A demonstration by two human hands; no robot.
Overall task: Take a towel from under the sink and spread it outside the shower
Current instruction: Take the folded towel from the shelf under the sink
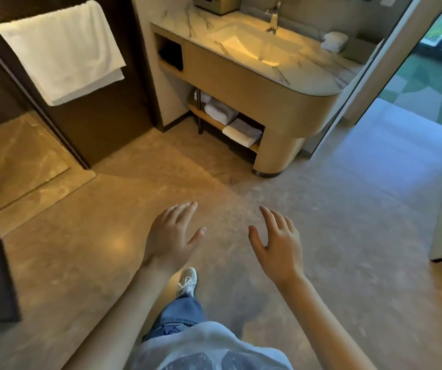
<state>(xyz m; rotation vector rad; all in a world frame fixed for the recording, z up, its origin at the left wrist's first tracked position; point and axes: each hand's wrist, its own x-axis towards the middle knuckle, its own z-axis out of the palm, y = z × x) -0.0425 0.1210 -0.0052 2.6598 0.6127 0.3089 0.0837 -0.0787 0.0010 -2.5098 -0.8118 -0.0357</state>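
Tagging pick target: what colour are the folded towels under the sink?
Folded towels are white, except one grey towel on top at right; head view.

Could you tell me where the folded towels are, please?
The folded towels lie upper middle in the head view, on the shelf under the sink, right of the hanging towel.
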